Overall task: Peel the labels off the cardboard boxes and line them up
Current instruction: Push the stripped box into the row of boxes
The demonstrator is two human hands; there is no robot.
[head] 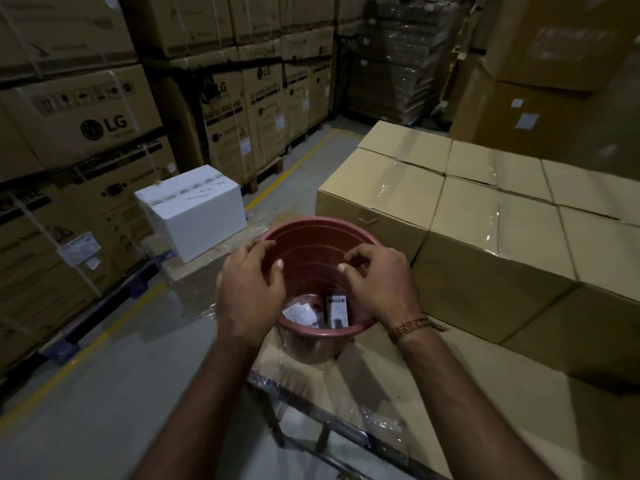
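A reddish-brown plastic bucket (311,244) stands on flattened cardboard in the middle. At its bottom lie white peeled labels (300,314) and a barcode label (337,308). My left hand (247,296) hovers over the bucket's left rim with fingers spread and nothing in it. My right hand (382,285) hovers over the right rim, fingers curled and apart, nothing visible in it. Plain taped cardboard boxes (485,216) stand in a block to the right of the bucket.
A white box (194,211) sits left of the bucket on a low stack. Tall printed cartons on pallets (86,161) line the left and back. A yellow floor line (277,181) runs along the aisle. Plastic wrap and a pallet edge (311,420) lie below.
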